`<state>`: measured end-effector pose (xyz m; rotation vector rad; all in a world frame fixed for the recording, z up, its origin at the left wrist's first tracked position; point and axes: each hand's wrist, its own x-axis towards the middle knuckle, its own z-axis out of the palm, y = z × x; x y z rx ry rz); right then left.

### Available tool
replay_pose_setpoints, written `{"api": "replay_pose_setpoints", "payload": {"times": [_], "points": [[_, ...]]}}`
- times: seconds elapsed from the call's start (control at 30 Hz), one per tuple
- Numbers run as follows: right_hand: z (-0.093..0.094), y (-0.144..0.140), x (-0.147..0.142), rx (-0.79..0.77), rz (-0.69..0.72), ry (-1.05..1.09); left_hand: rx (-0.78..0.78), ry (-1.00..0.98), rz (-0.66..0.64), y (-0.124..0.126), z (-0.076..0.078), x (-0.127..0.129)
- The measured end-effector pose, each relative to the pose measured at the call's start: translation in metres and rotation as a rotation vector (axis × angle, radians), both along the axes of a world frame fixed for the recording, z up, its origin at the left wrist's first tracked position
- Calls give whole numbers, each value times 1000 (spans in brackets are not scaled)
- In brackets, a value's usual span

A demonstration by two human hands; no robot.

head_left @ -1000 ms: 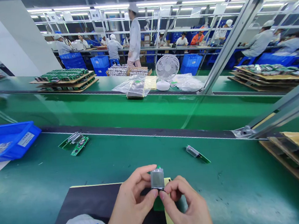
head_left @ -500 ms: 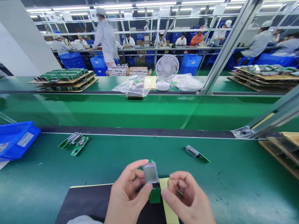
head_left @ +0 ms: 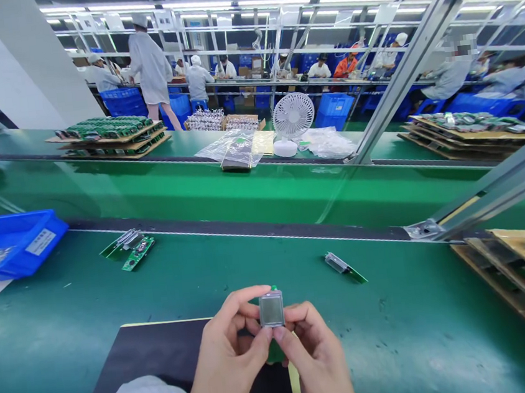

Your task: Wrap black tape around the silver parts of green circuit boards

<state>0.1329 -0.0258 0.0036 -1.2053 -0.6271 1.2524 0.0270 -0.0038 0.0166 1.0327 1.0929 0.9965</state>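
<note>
Head view: left hand (head_left: 226,366) and right hand (head_left: 314,357) are both pinched on a small square display module (head_left: 271,309), held upright above the black mat (head_left: 167,356) at the near table edge. A green board seems attached beneath it, largely hidden by fingers. Loose circuit boards (head_left: 130,249) lie well apart at left, near a blue bin (head_left: 23,243); another board (head_left: 345,267) lies right.

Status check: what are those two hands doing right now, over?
Left hand and right hand: both grip the small square grey-faced module. Held above the black mat. Nothing blocking.
</note>
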Motion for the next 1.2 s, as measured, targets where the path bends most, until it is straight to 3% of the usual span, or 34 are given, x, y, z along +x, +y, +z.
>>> {"api": "replay_pose_setpoints", "payload": {"times": [0.23, 0.53, 1.0, 1.1, 1.2], "points": [[-7, 0, 0, -48, 9, 171, -110, 4, -52, 7, 4, -5], [3, 4, 23, -108, 198, -63, -179, -72, -150, 16, 12, -15], [-12, 2, 16, -64, 98, -138, -96, 70, -71, 9, 1, 1], [-7, 3, 19, -52, 124, -92, -7, 115, -152, 12, 3, -5], [-2, 4, 27, -47, 199, -108, 256, 318, -263, 15, 5, -16]]}}
